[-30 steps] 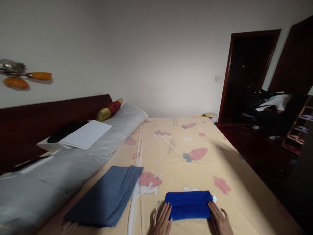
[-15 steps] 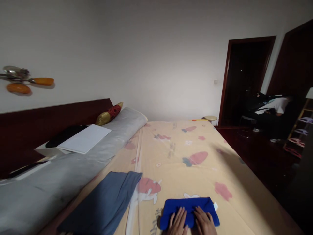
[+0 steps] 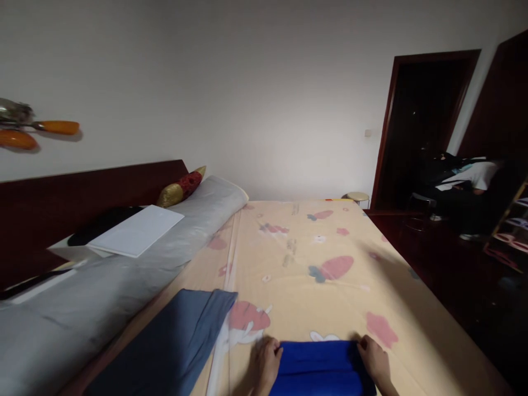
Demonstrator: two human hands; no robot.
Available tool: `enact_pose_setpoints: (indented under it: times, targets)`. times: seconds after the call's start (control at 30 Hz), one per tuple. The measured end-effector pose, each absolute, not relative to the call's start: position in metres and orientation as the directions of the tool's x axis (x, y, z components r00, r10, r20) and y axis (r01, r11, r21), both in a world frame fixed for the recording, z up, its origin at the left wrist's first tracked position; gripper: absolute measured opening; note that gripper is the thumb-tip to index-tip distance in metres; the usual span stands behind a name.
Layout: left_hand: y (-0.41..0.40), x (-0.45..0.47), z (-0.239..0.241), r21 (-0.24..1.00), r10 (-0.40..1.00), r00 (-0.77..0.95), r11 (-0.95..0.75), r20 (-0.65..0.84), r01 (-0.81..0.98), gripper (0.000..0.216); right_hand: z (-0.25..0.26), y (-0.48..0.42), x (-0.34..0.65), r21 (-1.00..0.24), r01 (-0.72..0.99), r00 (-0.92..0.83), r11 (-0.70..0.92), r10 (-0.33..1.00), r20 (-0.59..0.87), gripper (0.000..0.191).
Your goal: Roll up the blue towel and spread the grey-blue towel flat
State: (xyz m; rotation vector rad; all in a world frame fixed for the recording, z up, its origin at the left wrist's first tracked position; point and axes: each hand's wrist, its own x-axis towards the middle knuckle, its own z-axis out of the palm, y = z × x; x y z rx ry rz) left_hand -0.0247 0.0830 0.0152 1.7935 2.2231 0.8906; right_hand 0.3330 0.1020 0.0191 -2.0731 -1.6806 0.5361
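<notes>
A folded blue cloth (image 3: 319, 366) lies at the near edge of view on the patterned bed sheet, its lower part cut off by the frame. My left hand (image 3: 268, 360) pinches its far left corner. At the far right corner, my right hand (image 3: 373, 356) has its fingers closed on the same cloth. What kind of cloth item it is does not show. Left of it, a grey-blue folded garment (image 3: 173, 341) rests flat on the sheet, touched by neither hand.
The bed sheet (image 3: 289, 297) carries carrot and rabbit prints. Along the headboard (image 3: 94, 187) run a long grey pillow (image 3: 210, 214), a white flat box (image 3: 138, 228) and a red-gold cushion (image 3: 183, 187). A stool (image 3: 358, 196) stands beyond the bed; a bent-over person (image 3: 474, 176) is at right.
My hands have gone from lying flat on the blue cloth to gripping its two far corners, spreading apart. The cloth sits lower in view, and the view has shifted slightly.
</notes>
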Motion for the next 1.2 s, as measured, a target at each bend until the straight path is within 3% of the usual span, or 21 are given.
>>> enact_pose_setpoints:
  times: [0.17,0.33,0.57,0.9,0.97,1.1,1.2]
  targets:
    - [0.089,-0.029,0.007,0.608,0.926,-0.275,0.064,0.259,0.791,0.01,0.015,0.104,0.336,-0.579,0.801,0.156,-0.152,0.987,-0.044,0.023]
    - [0.091,-0.033,0.004,0.665,0.907,-0.3,0.03,0.295,0.746,0.01,0.012,0.101,0.34,-0.603,0.775,0.18,-0.187,0.981,-0.072,0.038]
    - [0.094,-0.033,0.004,0.686,0.879,-0.319,-0.013,0.355,0.727,0.014,0.011,0.108,0.335,-0.654,0.748,0.144,-0.11,0.99,-0.001,0.02]
    - [0.089,-0.028,0.015,0.606,0.829,-0.359,0.032,0.428,0.795,0.026,0.023,0.102,0.329,-0.712,0.7,0.221,-0.052,0.964,0.148,0.049]
    - [0.079,-0.013,0.011,0.487,0.836,-0.246,-0.028,0.49,0.873,0.035,0.026,0.093,0.317,-0.72,0.693,0.164,0.029,0.967,0.197,0.053]
    - [0.055,0.038,-0.009,0.154,0.822,0.284,-0.404,0.493,0.902,0.045,0.029,0.067,0.272,-0.657,0.683,-0.142,0.318,0.941,0.307,0.053]
    - [0.047,0.063,-0.018,0.09,0.812,0.424,-0.496,0.402,0.864,0.046,0.03,0.054,0.246,-0.567,0.686,-0.405,0.457,0.886,0.224,0.049]
